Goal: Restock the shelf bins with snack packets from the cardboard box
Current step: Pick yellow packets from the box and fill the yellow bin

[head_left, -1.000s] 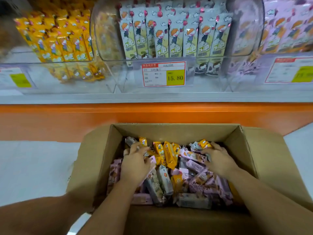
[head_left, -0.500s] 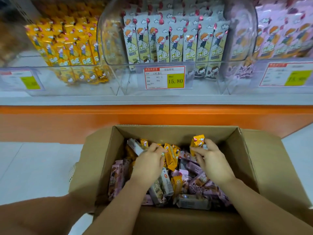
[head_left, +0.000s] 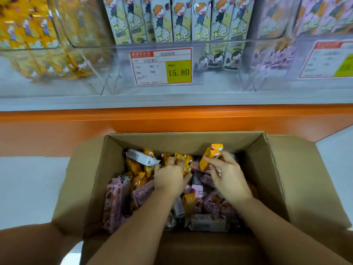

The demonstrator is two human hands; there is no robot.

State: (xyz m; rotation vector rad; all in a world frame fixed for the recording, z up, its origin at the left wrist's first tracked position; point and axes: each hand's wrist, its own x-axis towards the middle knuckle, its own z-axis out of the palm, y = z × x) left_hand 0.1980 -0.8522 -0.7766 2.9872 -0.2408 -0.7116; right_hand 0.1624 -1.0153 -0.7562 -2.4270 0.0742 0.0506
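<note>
Since last frame our right hand (head_left: pixel 227 178) has raised a pinched yellow packet (head_left: pixel 211 156) at 1 o'clock in the cardboard box (head_left: pixel 183 142), left hand (head_left: pixel 171 179) curling round other yellow packets (head_left: pixel 185 162) at 12; light, crinkly, slippery film, so we'd pinch mid-body.

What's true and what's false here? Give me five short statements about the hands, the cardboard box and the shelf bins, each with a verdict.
1. The right hand pinches a yellow packet above the pile. True.
2. The cardboard box is empty. False: it holds many snack packets, yellow, pink and grey.
3. The price tag on the middle bin reads 15.80. True.
4. The left hand is reaching into a shelf bin. False: it is down in the box, on the snack packets.
5. The left bin holds pink packets. False: its packets are yellow.
</note>
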